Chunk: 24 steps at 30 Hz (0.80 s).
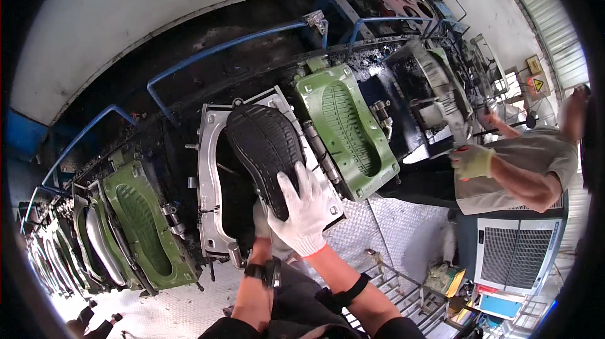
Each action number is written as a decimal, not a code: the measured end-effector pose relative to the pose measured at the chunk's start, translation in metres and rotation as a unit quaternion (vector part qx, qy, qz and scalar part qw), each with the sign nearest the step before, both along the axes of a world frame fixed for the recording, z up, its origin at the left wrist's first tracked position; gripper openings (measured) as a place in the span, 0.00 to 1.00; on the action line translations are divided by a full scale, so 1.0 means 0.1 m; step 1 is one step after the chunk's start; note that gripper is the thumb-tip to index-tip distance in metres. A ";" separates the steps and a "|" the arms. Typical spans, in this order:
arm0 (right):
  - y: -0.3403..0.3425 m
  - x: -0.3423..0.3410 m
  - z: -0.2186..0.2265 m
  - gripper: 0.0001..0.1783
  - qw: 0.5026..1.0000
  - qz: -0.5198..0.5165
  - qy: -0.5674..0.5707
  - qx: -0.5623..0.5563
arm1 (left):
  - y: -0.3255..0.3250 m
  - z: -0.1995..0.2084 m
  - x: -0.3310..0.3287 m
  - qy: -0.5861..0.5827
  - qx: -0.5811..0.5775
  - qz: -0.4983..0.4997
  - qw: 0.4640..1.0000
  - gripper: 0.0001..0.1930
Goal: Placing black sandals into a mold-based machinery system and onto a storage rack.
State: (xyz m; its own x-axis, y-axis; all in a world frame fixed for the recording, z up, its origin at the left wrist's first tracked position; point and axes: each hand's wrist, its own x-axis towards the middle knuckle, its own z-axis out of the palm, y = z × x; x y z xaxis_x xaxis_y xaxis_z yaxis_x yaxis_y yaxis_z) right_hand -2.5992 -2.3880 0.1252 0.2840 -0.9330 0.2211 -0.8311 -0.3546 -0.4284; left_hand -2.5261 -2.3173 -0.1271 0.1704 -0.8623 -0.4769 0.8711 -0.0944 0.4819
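Observation:
A black shoe sole [265,140] with a grooved tread is tilted up over an open silver mould [211,197] in front of me. My right hand [299,213], in a white knit glove with an orange cuff, grips the sole near its heel end, fingers laid over the tread. Beside the heel is my left hand [260,220], also white-gloved, mostly hidden behind the sole, so its fingers do not show. A dark sole-shaped hollow shows in the mould under the sole. Joined to its right by hinges is a green mould plate [346,125] with a sole-shaped tread cavity.
More green moulds [145,225] stand in a row to the left. Blue rails [227,46] run behind the moulds. At the right a co-worker [523,169] in yellow-green gloves works at another station. A grey cooler unit [517,254] and a metal rack [397,288] stand on the near right.

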 end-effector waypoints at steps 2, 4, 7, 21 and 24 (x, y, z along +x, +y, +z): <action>-0.21 0.02 0.08 0.46 0.991 0.029 -0.121 -0.055 | 0.43 0.04 0.07 -0.018 0.031 -0.012 0.999 0.24; -0.46 -0.03 0.34 0.42 0.982 0.025 -0.184 -0.039 | 0.82 0.10 0.06 -0.028 0.062 -0.035 0.997 0.24; -0.75 -0.17 0.71 0.38 0.834 -0.057 -0.506 0.211 | 1.02 0.16 -0.04 -0.029 0.088 -0.070 0.993 0.23; 0.05 -2.15 0.34 0.39 0.259 -0.055 -0.832 0.488 | -0.07 0.18 0.29 -0.092 0.061 0.030 0.993 0.22; 0.12 -2.63 0.29 0.45 0.273 -0.060 -0.784 0.554 | -0.05 0.66 -0.14 -0.270 0.136 0.090 0.949 0.21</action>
